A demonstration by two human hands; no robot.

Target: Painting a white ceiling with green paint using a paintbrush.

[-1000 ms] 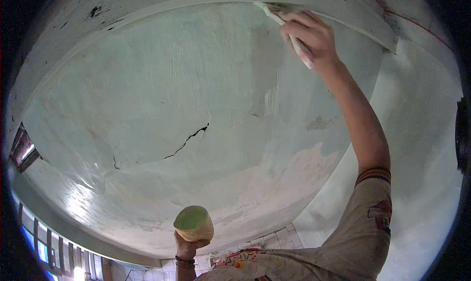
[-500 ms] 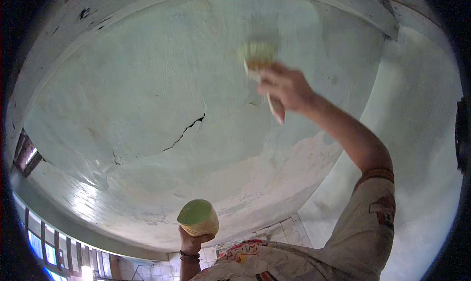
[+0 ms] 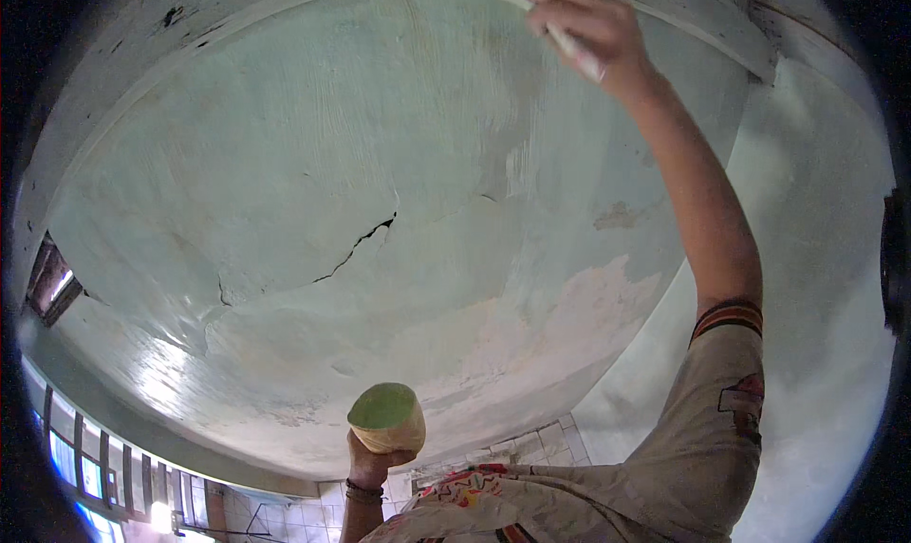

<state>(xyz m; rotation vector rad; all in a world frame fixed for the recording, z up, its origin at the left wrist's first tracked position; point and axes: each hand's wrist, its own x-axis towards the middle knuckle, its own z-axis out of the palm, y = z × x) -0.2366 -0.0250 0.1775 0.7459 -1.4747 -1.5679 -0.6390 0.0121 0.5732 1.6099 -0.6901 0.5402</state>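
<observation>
High at the top of the wall, my right hand (image 3: 593, 31) is closed round the handle of a paintbrush (image 3: 569, 48). Its pale bristles are up by the wall's top edge, partly cut off by the picture's rim. Low in front of me, my left hand (image 3: 370, 456) holds a cream-coloured pot (image 3: 397, 437) from beneath, with its open mouth facing up and green paint inside. Before me stretches the pale green wall (image 3: 285, 145), with wet-looking streaks below the brush.
A dark crack (image 3: 356, 247) runs across the wall's middle, and bare pinkish patches (image 3: 598, 301) show lower down. A side wall (image 3: 816, 258) meets it at the right. Barred windows (image 3: 95, 467) stand at lower left, and tiles (image 3: 546, 443) line the bottom.
My right hand has moved up with the paintbrush, from the upper wall to its top edge, and the arm is straighter. My left hand and the pot have hardly moved.
</observation>
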